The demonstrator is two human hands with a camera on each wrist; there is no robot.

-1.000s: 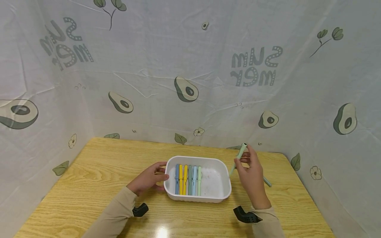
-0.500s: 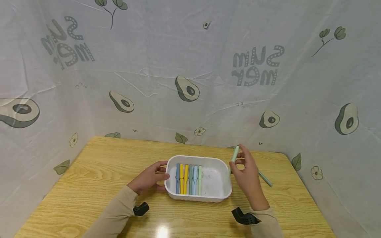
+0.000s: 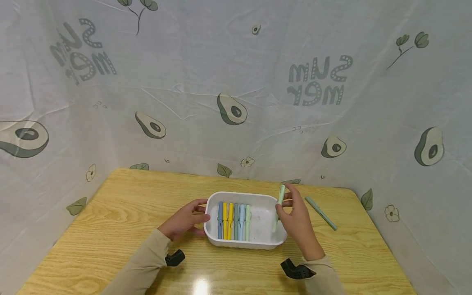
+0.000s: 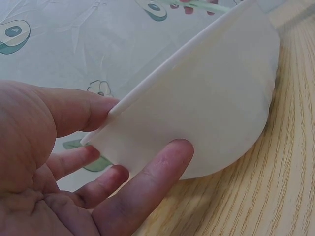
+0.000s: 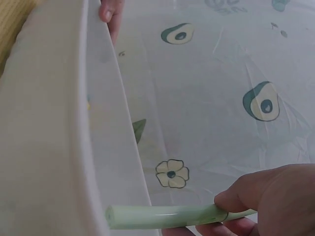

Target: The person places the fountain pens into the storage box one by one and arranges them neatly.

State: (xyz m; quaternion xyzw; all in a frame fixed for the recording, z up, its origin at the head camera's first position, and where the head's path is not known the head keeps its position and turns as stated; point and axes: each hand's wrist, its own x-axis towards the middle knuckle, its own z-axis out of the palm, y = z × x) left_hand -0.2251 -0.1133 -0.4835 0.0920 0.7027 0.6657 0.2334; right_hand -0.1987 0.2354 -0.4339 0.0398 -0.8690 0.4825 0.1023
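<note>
A white plastic tray (image 3: 262,223) sits on the table in the head view. Upright in a row along its left part lie several pens: a blue pen (image 3: 220,220), two yellow pens, a grey-green pen (image 3: 236,221), a light blue pen (image 3: 241,222) and a light green pen (image 3: 247,222). My left hand (image 3: 184,220) grips the tray's left end, thumb at the rim and fingers against the outer wall (image 4: 197,108). My right hand (image 3: 296,217) pinches another light green pen (image 3: 281,194), tilted, its lower end inside the tray's right part. That pen (image 5: 162,217) crosses the rim in the right wrist view.
A grey-green pen (image 3: 321,213) lies slantwise on the wooden table (image 3: 147,192), right of my right hand. Behind the table hangs a pale cloth (image 3: 191,135) printed with avocados. Each wrist wears a black camera mount (image 3: 298,270).
My right hand has moved left with the light green pen, from beside the tray to over its right part. The grey-green pen on the table now shows fully. My left hand has stayed put.
</note>
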